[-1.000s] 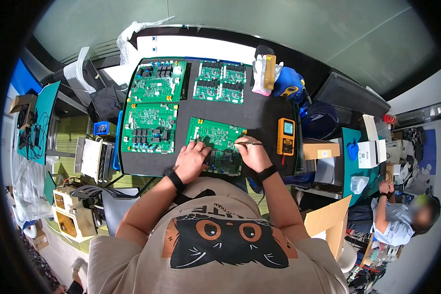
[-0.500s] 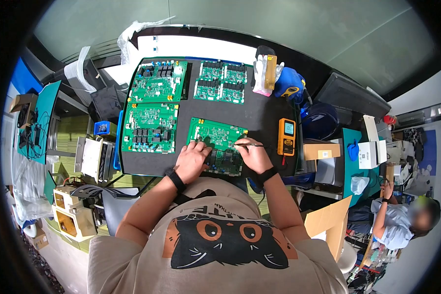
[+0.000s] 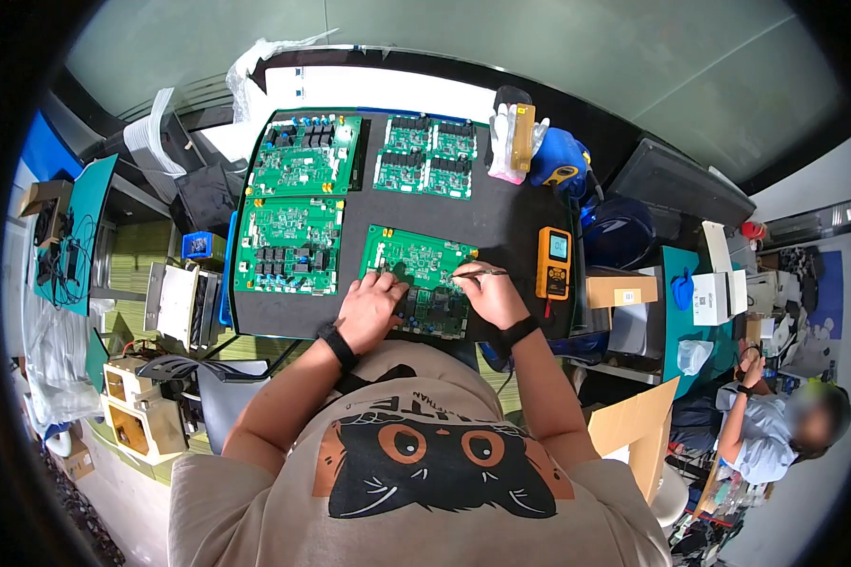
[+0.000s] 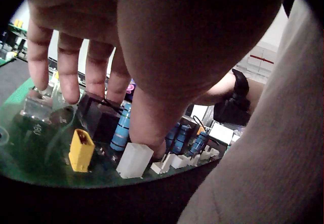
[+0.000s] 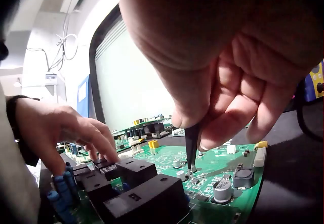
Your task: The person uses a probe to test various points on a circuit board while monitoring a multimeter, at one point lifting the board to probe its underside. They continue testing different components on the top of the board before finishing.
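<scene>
A green circuit board (image 3: 416, 255) lies at the near edge of the dark table. My left hand (image 3: 370, 307) rests on its left side, fingers spread and fairly straight among the components; in the left wrist view the left hand (image 4: 96, 57) touches the board near a yellow connector (image 4: 81, 150). My right hand (image 3: 492, 299) pinches a thin dark tool (image 3: 482, 273) over the board's right part. In the right wrist view the right hand (image 5: 223, 92) holds the dark tool (image 5: 191, 145) between thumb and finger, its tip down at small parts beside a round capacitor (image 5: 222, 190).
Two large green boards (image 3: 288, 227) lie on the left, several smaller ones (image 3: 425, 156) at the back. An orange meter (image 3: 552, 265) stands right of the work, with gloves (image 3: 504, 142) and a blue tool (image 3: 560, 161) behind it. Another person sits far right.
The right hand and its tool have shifted very slightly, the tool's rear end tilting a little. The left hand stays in place. The seated person's arms have moved.
</scene>
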`<state>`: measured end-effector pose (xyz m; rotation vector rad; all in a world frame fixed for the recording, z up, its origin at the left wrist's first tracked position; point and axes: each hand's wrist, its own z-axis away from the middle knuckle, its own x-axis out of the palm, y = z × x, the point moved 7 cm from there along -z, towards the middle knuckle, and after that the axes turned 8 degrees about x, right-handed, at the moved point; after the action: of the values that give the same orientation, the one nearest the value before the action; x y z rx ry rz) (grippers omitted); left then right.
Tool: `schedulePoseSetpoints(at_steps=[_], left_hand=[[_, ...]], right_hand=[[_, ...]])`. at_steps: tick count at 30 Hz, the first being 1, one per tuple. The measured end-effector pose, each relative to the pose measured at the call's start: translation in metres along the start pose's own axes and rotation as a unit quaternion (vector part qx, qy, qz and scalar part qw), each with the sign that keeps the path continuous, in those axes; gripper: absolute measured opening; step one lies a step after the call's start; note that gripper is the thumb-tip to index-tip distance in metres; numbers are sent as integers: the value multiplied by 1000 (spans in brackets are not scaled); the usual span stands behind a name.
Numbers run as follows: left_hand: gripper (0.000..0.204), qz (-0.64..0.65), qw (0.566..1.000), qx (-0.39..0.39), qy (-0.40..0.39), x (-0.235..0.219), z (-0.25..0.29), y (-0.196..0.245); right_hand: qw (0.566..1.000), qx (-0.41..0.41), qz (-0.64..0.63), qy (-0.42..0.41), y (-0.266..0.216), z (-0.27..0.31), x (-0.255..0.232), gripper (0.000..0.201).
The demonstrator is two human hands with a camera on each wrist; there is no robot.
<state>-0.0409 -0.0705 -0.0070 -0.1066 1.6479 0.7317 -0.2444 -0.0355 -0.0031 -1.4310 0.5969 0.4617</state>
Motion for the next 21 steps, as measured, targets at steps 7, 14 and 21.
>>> schedulePoseSetpoints(at_steps=[7,14,21], left_hand=[[62,0,1000,5,9,1,0,-1],[62,10,1000,0,2,2,0,-1],[62,8,1000,-1,0,2,0,-2]], right_hand=[[1000,-7,24,0,-3,-2,-1,12],[999,-15,32,2,0,-2,3,11],[999,-12,35,-3,-1,-3,3,11]])
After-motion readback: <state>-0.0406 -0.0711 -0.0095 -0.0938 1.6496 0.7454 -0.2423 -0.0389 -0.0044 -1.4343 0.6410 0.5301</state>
